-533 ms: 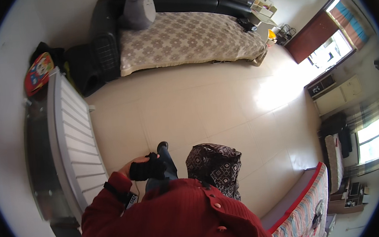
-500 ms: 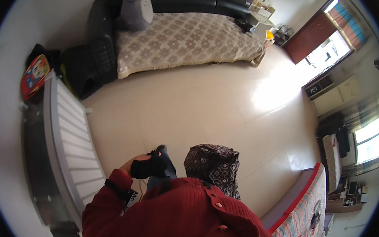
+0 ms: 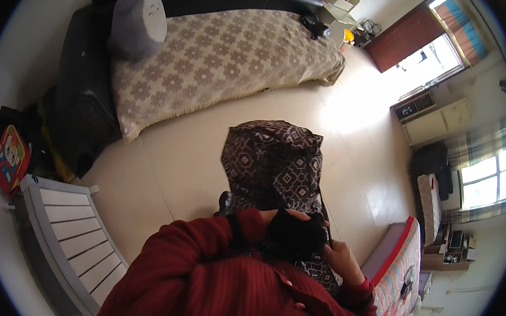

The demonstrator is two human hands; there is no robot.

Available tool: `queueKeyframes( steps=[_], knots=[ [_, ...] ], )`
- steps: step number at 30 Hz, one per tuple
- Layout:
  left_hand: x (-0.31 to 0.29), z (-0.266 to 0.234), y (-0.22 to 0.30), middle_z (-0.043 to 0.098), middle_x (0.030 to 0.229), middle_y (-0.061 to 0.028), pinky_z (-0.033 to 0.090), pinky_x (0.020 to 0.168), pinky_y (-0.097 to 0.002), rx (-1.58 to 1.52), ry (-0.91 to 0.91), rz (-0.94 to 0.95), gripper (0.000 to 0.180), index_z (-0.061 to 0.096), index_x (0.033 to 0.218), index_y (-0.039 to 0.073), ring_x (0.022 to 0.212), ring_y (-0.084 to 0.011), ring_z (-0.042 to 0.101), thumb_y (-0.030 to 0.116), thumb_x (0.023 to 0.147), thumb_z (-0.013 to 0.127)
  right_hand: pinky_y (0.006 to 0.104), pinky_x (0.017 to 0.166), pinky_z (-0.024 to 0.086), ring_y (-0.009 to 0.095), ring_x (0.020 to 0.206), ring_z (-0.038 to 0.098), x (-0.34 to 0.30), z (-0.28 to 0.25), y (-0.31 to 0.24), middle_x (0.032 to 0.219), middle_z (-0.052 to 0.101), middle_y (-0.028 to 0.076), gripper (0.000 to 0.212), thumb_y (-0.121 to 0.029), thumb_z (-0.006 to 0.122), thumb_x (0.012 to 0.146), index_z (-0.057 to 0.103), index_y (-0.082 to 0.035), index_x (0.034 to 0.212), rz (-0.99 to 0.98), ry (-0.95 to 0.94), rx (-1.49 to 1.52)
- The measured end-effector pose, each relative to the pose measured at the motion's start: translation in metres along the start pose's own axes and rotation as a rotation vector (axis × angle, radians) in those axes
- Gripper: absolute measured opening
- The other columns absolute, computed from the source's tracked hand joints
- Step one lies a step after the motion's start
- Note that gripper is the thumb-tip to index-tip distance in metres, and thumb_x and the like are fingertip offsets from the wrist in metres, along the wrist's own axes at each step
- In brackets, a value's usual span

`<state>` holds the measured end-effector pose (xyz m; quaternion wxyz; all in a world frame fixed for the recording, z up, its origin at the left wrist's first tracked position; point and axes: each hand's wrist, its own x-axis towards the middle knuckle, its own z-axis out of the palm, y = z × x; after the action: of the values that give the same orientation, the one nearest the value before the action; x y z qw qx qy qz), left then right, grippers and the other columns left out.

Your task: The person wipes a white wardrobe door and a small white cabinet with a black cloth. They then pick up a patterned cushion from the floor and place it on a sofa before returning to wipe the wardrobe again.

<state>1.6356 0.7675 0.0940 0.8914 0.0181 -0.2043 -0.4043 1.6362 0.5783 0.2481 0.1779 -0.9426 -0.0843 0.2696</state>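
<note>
My left hand (image 3: 271, 215) reaches across in front of my body, its fingers closed around a bunched black knitted cloth (image 3: 298, 236); its exact kind I cannot make out. Close to the cloth's right edge is my right hand (image 3: 343, 261), thumb and fingers pinched together where a dark strap and the cloth meet. A large dark brown bag (image 3: 298, 169) with a pale diamond pattern hangs just beyond both hands, its upper end folded and gaping toward me. Part of the bag shows again below the hands. A black shoe (image 3: 225, 203) sticks out left of it.
A black sofa (image 3: 83, 82) with a flower-patterned cover (image 3: 216, 66) and a grey plush toy (image 3: 138, 24) stands ahead. A grey-white slatted panel (image 3: 77, 231) rises at left. A striped mattress (image 3: 393, 272) is at right, and a brown door (image 3: 404, 39) at far right.
My left hand has swung from the left to the middle with the black cloth. My right hand has come into view. The patterned bag shows larger and higher up, and the view has shifted.
</note>
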Motion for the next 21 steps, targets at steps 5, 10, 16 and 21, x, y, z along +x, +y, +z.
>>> queueKeyframes(
  steps=[5, 10, 16, 21],
  knots=[
    [-0.009, 0.001, 0.106, 0.051, 0.134, -0.0097, 0.035, 0.106, -0.0334, -0.028, -0.208, 0.12, 0.048, 0.041, 0.138, 0.004, 0.121, -0.0169, 0.05, 0.014, 0.092, 0.05, 0.0409, 0.055, 0.045, 0.036, 0.074, 0.066, 0.102, 0.002, -0.064, 0.072, 0.061, 0.026, 0.035, -0.029, 0.054, 0.087, 0.061, 0.005, 0.082, -0.174, -0.001, 0.107],
    [-0.05, -0.001, 0.22, 0.043, 0.142, -0.0096, 0.036, 0.106, -0.0323, 0.359, 0.305, 0.322, 0.046, 0.034, 0.141, -0.001, 0.124, -0.0171, 0.047, 0.013, 0.097, 0.039, 0.0466, 0.058, 0.048, 0.042, 0.072, 0.061, 0.223, -0.035, -0.172, 0.072, 0.059, 0.026, 0.022, -0.016, 0.048, 0.087, 0.058, 0.003, 0.082, -0.592, -0.154, -0.09],
    [-0.112, 0.014, 0.367, 0.037, 0.146, -0.0106, 0.035, 0.108, -0.0333, 0.145, 0.261, 0.476, 0.05, 0.033, 0.14, -0.003, 0.131, -0.0182, 0.04, 0.015, 0.096, 0.045, 0.0471, 0.055, 0.049, 0.04, 0.063, 0.061, 0.354, -0.065, -0.319, 0.072, 0.058, 0.027, 0.017, -0.012, 0.053, 0.082, 0.062, 0.002, 0.085, -1.282, -0.284, -0.596],
    [-0.132, 0.022, 0.474, 0.04, 0.142, -0.0104, 0.038, 0.105, -0.0341, 0.014, 0.125, 0.552, 0.053, 0.03, 0.142, -0.001, 0.126, -0.0203, 0.044, 0.015, 0.095, 0.048, 0.0471, 0.057, 0.05, 0.039, 0.062, 0.062, 0.426, -0.091, -0.425, 0.064, 0.06, 0.023, 0.026, -0.019, 0.056, 0.08, 0.063, 0.003, 0.092, -0.971, -0.394, -0.667]
  ],
)
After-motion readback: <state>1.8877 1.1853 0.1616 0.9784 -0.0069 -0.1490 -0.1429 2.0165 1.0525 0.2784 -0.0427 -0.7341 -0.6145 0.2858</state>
